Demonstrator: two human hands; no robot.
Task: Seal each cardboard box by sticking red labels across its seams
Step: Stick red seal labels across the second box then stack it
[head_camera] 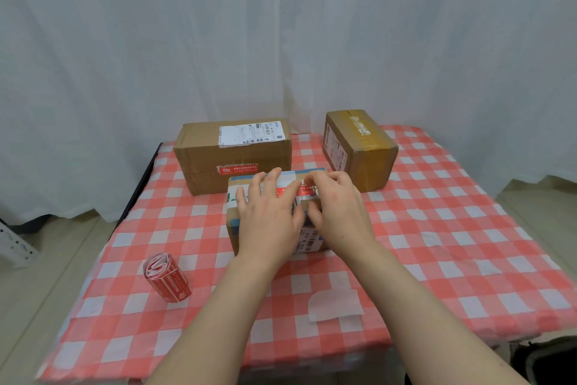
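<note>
My left hand [268, 213] lies flat, fingers spread, pressing the small box [234, 233] under both palms. My right hand [338, 210] bends over its red label [304, 191]; whether it pinches or presses, I cannot tell. There are three boxes: this one, the large box [218, 150] beyond my left fingers and another box [371, 160] beyond my right. One label roll [167, 278] stands left of my left forearm.

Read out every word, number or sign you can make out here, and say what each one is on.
No text is legible.
Large box white shipping label: too small.
Its red front label: characters blurred.
Near box red label and barcode label: blurred.
Right box side label: too small.
Label roll: blurred.
</note>
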